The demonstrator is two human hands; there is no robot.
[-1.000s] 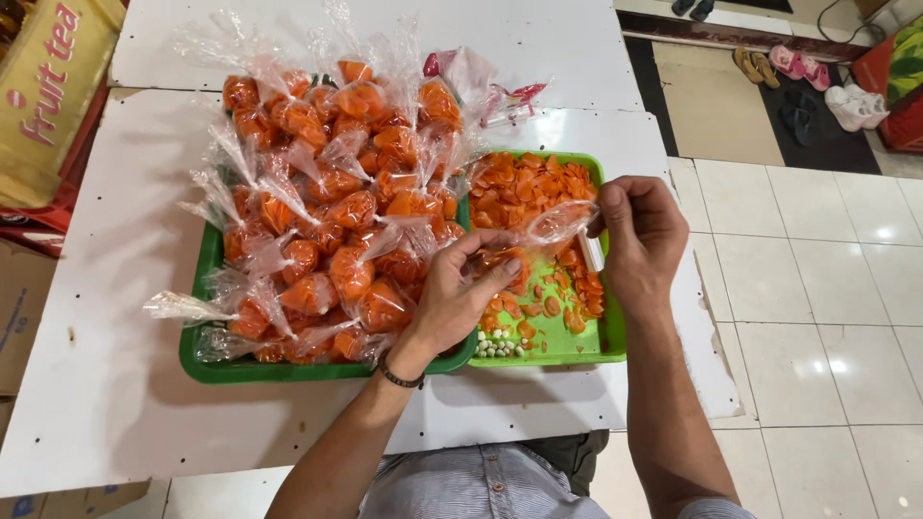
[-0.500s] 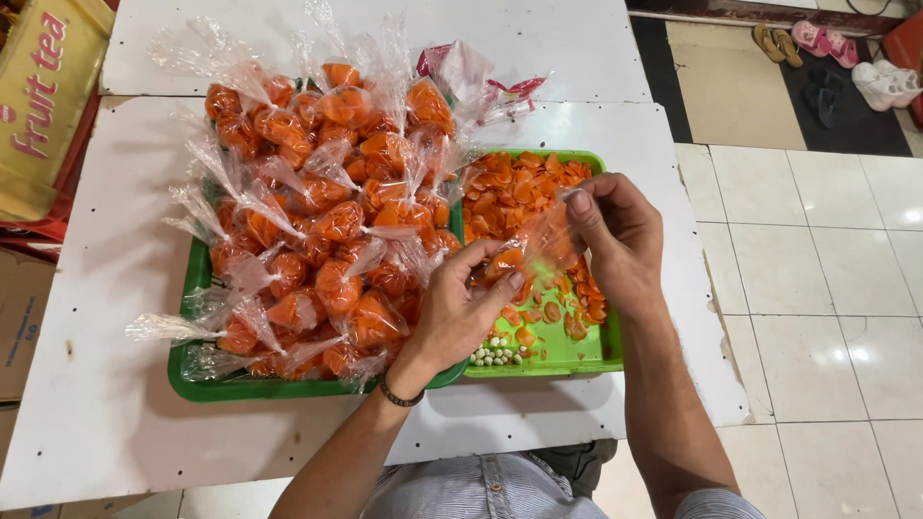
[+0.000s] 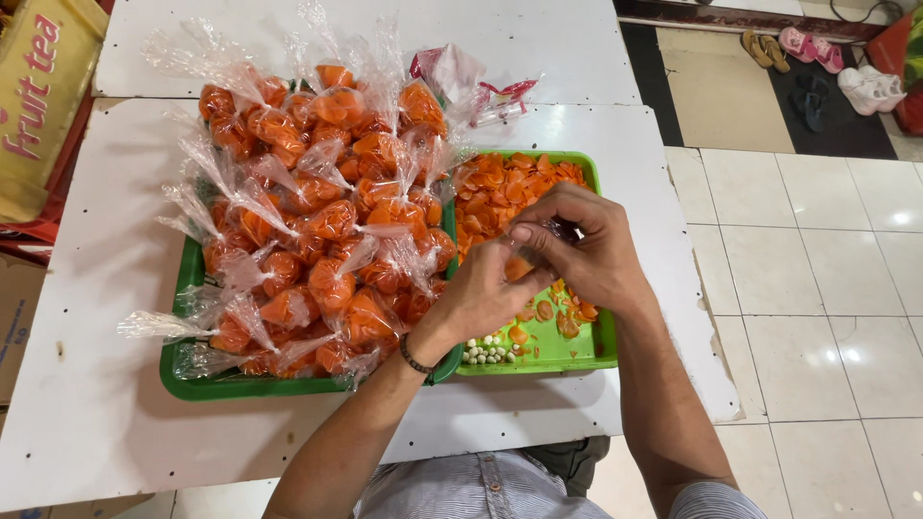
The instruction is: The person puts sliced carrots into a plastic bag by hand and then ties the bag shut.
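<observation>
Two bare hands meet above a small green tray (image 3: 577,358) of loose orange snack pieces (image 3: 500,187) on a white desk (image 3: 87,423). The left hand (image 3: 481,293), with a dark band at the wrist, and the right hand (image 3: 586,245) pinch together over a small clear plastic bag (image 3: 561,231); both grips are narrow, fingertips closed on the bag. The bag sits between the fingers, above the middle of the small tray.

Compared with a second ago, the hands have drawn closer together. Then they were apart, stretching the bag between them with orange pieces visible inside; now the right hand folds over the left fingertips and the bag is almost covered.

To the left, touching the small tray, a larger green tray (image 3: 231,386) is heaped with many knotted clear bags of the same orange snack (image 3: 327,221). Small pale round pieces (image 3: 486,353) lie at the near edge of the small tray.

Hard to make out: only a sliver of the held bag shows, so its contents and whether it is tied cannot be told. Some crumpled plastic with red trim (image 3: 461,77) lies behind the trays; what it is stays unclear. A yellow carton (image 3: 34,86) is cut off at the left edge. Sandals (image 3: 788,48) rest on the tiled floor (image 3: 817,259) at top right.
</observation>
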